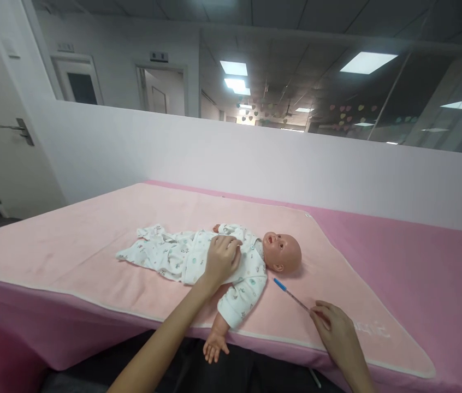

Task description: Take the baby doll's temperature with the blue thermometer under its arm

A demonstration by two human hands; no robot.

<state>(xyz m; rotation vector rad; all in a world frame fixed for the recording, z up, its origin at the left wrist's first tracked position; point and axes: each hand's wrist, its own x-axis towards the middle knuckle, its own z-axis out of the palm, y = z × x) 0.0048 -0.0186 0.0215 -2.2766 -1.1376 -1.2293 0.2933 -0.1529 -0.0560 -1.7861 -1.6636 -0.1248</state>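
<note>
A baby doll [283, 254] lies on its back, its head to the right and its legs to the left. It wears a white patterned top [251, 267] and matching trousers [161, 254]. My left hand [223, 256] is on the doll's chest, with fingers curled against the cloth of the top; the fingertips are partly hidden. Beside the doll's head and shoulder, my right hand [333, 327] pinches the near end of a thin clear stick with a blue far end, like a glass thermometer [292, 295]. The doll's near arm [216, 338] hangs over the front edge.
A pale pink blanket [104, 234] with a light border lies under the doll, over a darker pink cover [403, 256]. A white low wall [235, 153] with glass above runs along the back. At the left is a door [13, 142] with a metal handle.
</note>
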